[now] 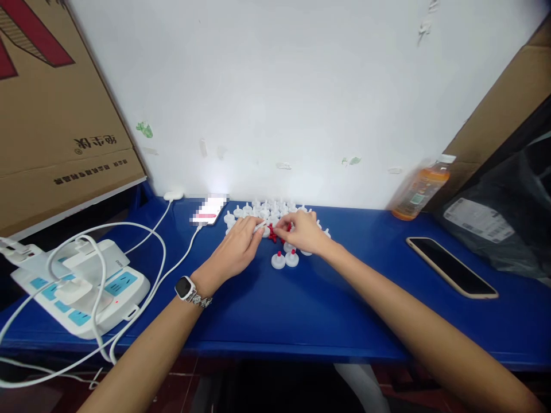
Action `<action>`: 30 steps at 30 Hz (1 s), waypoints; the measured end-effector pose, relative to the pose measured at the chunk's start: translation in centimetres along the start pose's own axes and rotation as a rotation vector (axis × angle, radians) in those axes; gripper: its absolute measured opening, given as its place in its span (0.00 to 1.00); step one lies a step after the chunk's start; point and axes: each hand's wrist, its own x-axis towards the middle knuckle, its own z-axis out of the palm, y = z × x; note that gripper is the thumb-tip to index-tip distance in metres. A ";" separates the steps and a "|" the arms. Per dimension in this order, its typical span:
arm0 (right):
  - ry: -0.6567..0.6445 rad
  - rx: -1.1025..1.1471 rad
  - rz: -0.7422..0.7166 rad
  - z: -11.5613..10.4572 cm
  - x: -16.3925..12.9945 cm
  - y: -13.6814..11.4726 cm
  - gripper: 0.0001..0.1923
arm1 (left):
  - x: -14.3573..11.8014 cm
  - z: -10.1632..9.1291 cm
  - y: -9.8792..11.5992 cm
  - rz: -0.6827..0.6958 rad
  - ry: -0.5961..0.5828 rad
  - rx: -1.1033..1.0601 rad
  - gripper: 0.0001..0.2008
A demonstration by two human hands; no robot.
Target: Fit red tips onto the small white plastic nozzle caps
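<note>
Two red-tipped white caps (291, 260) stand upright just on the near side of the right hand (303, 231), while the plain white caps (229, 217) clustered beyond both hands show no red on top, so I'd call it early, most left. Left hand (238, 244) pinches a white piece (259, 226), likely another cap; right thumb and fingertips curl together at the small red pieces (272, 234) between the hands, can't tell if one's gripped. Farther out on the blue table (267, 310): power strip (133, 287) left of the left hand, dark phone (451, 268) and bottle (417, 194) well right of the right.
</note>
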 end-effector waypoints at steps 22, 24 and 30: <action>-0.074 0.643 -0.038 -1.9 -1.0 -0.3 0.13 | -0.6 0.0 1.2 0.059 -0.087 0.041 0.19; -0.107 0.770 -0.027 -2.0 -1.2 -0.4 0.16 | -0.6 0.0 1.4 0.070 -0.096 0.001 0.19; -0.086 0.862 0.005 -2.0 -1.3 -0.6 0.16 | -0.8 0.0 1.9 0.103 -0.086 -0.088 0.21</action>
